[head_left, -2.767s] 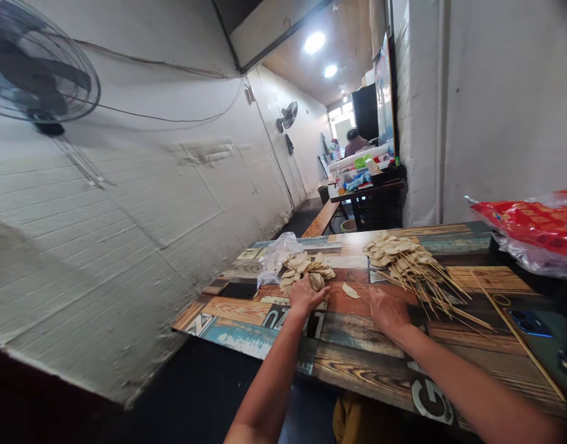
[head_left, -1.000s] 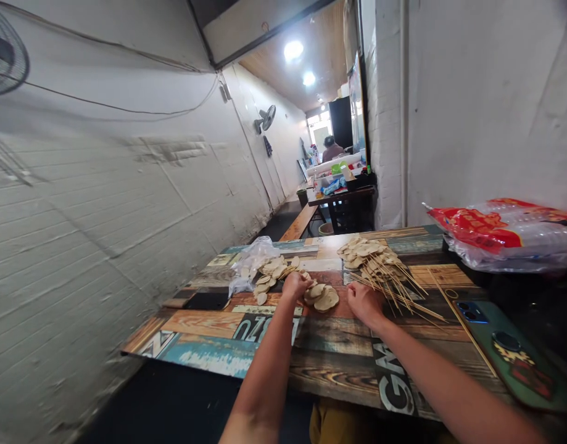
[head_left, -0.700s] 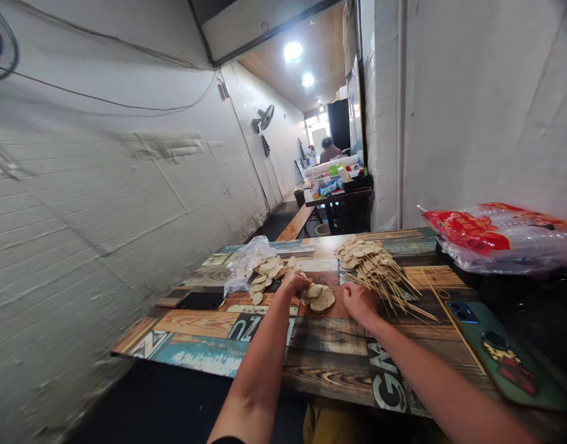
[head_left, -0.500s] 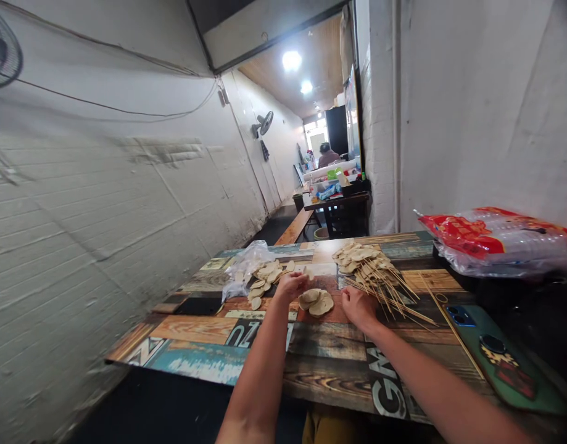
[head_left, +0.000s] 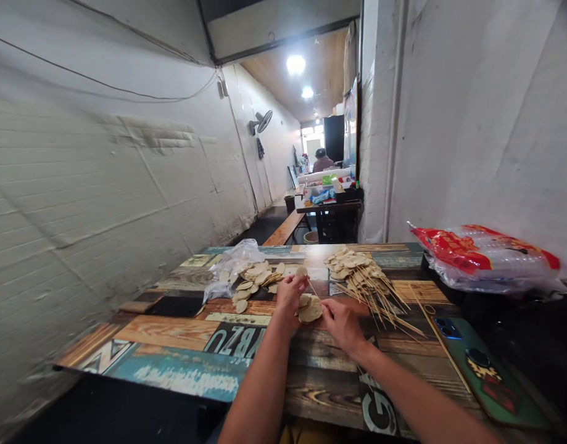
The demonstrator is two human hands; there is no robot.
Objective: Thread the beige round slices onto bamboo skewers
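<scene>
Pinched in my left hand (head_left: 291, 292) is a thin round beige slice (head_left: 302, 271), held up above the table. My right hand (head_left: 342, 322) grips a thin wooden skewer (head_left: 313, 287), its far end at the slice; whether it has pierced it I cannot tell. Below and between my hands lies a small stack of flat beige slices (head_left: 310, 309). Loose slices (head_left: 252, 279) are heaped to the left beside a clear plastic bag (head_left: 237, 258). Skewered slices (head_left: 352, 266) are piled to the right, their bare sticks (head_left: 394, 313) pointing toward me.
The patterned wood table (head_left: 181, 330) carries a dark flat object (head_left: 177, 306) at left and a green phone (head_left: 491, 376) at right. A red and clear plastic package (head_left: 487, 253) sits at the right edge. Beyond are a bench (head_left: 285, 227) and a seated person (head_left: 323, 161).
My right hand has come away from the skewer pile, now with a skewer, toward my left hand. The left hand has raised its slice upright. The camera view has shifted slightly.
</scene>
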